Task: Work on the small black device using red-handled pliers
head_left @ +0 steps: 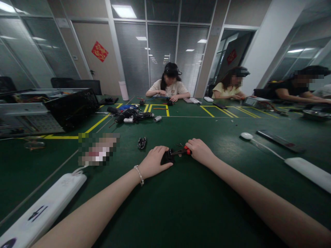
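My left hand is curled over a small black part lying on the green table and holds it down. My right hand is closed round a small tool with a red handle, and the tool's tip meets the black part. Another small black piece lies loose a little to the left of my left hand. A bracelet sits on my left wrist.
A white power strip lies near left, another with a cable at right. A black open case stands far left. Tools and batteries lie mid-table. Three people sit along the far and right sides.
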`<state>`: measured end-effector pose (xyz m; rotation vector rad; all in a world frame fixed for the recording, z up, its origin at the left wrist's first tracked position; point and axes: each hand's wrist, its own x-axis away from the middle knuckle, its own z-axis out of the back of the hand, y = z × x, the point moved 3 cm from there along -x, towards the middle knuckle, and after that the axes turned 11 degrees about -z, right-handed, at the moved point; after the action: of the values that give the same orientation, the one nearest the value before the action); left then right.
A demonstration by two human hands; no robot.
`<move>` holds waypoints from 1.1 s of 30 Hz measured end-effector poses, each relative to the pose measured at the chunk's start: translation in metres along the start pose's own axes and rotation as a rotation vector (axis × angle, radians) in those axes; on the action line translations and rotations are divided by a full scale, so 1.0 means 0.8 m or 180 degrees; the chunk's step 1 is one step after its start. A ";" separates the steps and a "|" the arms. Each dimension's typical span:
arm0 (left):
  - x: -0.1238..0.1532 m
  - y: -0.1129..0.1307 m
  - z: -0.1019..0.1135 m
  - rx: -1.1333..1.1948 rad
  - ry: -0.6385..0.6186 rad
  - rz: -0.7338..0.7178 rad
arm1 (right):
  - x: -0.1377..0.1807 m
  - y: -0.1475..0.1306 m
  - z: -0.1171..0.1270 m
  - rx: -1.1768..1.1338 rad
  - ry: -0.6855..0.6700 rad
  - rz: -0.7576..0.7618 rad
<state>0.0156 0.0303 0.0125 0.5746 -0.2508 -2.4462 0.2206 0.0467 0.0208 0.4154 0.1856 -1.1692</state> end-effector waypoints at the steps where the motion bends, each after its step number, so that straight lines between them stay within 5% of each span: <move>1: 0.000 0.000 0.000 0.0007 -0.0011 0.0011 | 0.000 0.000 0.000 -0.0007 -0.0008 -0.0006; 33: 0.000 -0.004 0.001 0.0335 0.0076 0.0142 | 0.001 0.002 -0.001 0.0020 -0.0024 0.0038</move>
<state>0.0136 0.0334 0.0124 0.6363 -0.3805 -2.3924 0.2222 0.0469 0.0198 0.4171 0.1728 -1.1597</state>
